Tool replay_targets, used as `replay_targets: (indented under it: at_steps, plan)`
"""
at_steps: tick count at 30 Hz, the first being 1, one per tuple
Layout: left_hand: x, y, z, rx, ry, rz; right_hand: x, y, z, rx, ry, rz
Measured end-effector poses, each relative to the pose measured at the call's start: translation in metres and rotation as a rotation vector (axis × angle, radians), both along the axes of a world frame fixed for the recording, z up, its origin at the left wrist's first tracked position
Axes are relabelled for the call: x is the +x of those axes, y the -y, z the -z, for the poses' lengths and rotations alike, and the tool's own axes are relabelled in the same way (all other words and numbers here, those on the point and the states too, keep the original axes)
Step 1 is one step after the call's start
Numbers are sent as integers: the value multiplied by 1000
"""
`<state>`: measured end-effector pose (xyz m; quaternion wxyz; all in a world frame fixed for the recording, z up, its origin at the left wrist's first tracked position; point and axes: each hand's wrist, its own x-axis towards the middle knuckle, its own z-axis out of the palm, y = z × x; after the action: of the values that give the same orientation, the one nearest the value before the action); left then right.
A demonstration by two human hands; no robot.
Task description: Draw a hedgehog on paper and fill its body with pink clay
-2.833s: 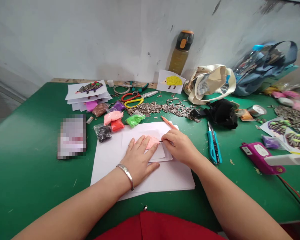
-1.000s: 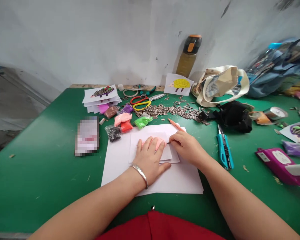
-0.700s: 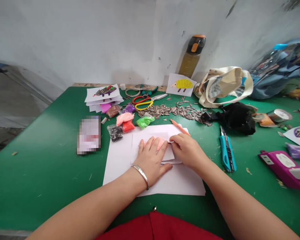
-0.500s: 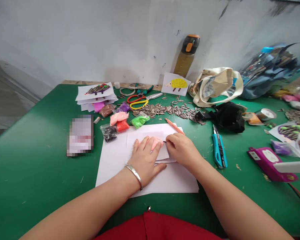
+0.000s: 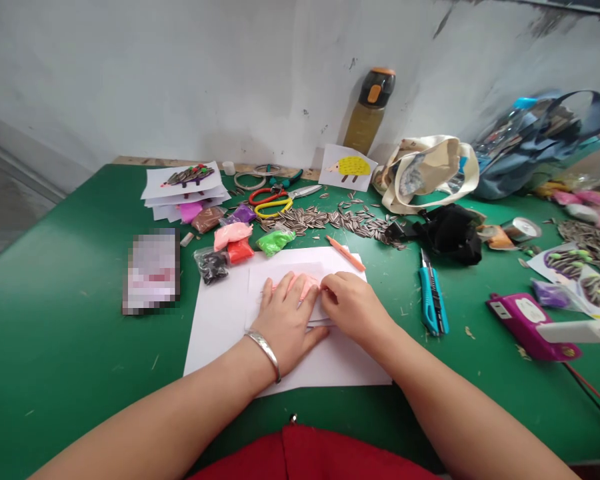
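White paper sheets (image 5: 215,333) lie stacked in front of me, and a flat pink clay shape (image 5: 307,283) sits on the small top one. My left hand (image 5: 287,320) rests palm down over the clay and paper, fingers spread. At the clay's right edge is my right hand (image 5: 347,300), its thumb and fingers pinched together; what they hold is hidden. An orange pen-like tool (image 5: 346,253) lies just beyond the right hand. Bags of pink (image 5: 233,233), green (image 5: 276,241) and black clay (image 5: 212,265) lie at the paper's upper left.
Sunflower seeds (image 5: 305,220), scissors (image 5: 275,201) and a hedgehog picture (image 5: 349,168) are at the back. A blue cutter (image 5: 433,300) and purple device (image 5: 527,327) lie right. A bottle (image 5: 367,113) and a cream bag (image 5: 430,173) stand by the wall.
My right hand has moved slightly left to the clay's edge; the dark tip seen at its fingers before is now hidden. My left hand stays spread on the paper. The view has shifted slightly.
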<state>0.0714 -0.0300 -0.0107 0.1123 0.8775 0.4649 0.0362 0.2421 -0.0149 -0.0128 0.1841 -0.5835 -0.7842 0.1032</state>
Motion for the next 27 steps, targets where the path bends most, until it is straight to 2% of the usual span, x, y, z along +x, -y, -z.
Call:
replay_targets:
  at_steps: [17, 27]
  plan:
    - [0, 0, 3, 4, -6, -1, 1, 5, -1, -39, -28, 17]
    - [0, 1, 2, -5, -12, 1, 3, 4, -7, -84, -70, 23]
